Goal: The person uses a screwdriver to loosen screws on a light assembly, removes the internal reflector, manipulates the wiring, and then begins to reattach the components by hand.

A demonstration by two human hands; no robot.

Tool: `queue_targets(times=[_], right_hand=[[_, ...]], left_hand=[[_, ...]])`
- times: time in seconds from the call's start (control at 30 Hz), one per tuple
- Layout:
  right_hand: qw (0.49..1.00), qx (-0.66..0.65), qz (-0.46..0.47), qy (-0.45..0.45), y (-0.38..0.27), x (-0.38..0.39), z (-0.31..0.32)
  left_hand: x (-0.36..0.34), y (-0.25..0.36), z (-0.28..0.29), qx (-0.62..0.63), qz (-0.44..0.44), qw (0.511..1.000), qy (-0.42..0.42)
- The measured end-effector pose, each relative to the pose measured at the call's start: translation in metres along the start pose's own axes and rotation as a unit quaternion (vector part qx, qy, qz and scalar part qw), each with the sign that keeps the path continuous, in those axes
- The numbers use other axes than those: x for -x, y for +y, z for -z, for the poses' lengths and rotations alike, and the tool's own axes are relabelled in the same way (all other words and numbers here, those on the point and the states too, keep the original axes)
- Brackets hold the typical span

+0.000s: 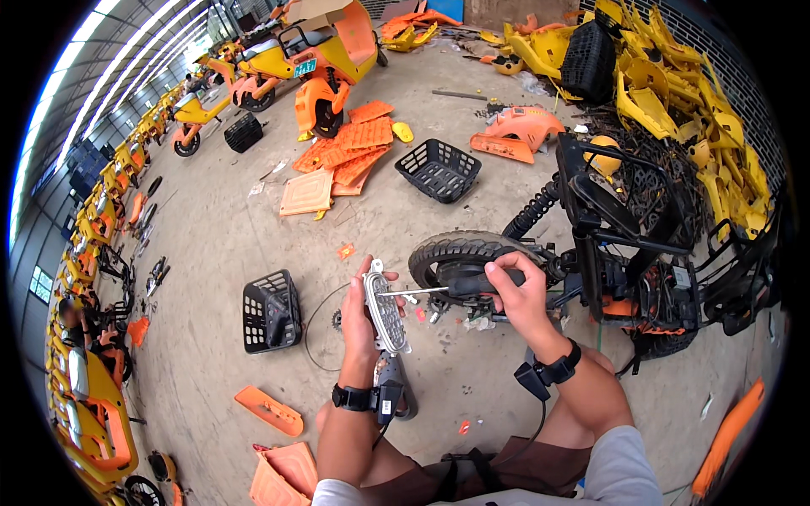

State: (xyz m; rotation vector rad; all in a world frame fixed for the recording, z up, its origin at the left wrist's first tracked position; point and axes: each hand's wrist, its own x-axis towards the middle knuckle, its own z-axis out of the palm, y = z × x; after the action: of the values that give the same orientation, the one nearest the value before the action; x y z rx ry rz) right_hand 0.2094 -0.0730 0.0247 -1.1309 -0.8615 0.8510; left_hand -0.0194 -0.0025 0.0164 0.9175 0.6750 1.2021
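My left hand (359, 325) grips an oblong silvery lamp-like part (388, 314), held upright over the floor. My right hand (523, 299) is closed round the black handle of a screwdriver (467, 285), whose long shaft points left and meets the lamp part; the exact contact at its tip is too small to tell. Behind my right hand lies a stripped black scooter frame (620, 215) with its rear tyre (439, 249). A thin dark cable loops on the concrete left of my left hand.
Black baskets (430, 160) (253, 316) and orange panels (308, 194) (261, 405) lie on the concrete floor (194, 253). A heap of yellow panels (641, 110) fills the right rear. Scooters (333, 42) stand behind and along the left, where a person (76, 329) sits.
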Motion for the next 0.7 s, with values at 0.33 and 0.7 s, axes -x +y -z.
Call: queue_targets(times=[0.33, 0.7], right_hand=[[1.0, 0.013, -0.011, -0.001, -0.004, -0.002, 0.001], [0.996, 0.012, -0.088, 0.026, -0.013, -0.004, 0.016]], left_hand=[[0.001, 0.003, 0.003, -0.079, -0.001, 0.997, -0.001], [-0.001, -0.008, -0.01, -0.096, -0.029, 0.995, -0.02]])
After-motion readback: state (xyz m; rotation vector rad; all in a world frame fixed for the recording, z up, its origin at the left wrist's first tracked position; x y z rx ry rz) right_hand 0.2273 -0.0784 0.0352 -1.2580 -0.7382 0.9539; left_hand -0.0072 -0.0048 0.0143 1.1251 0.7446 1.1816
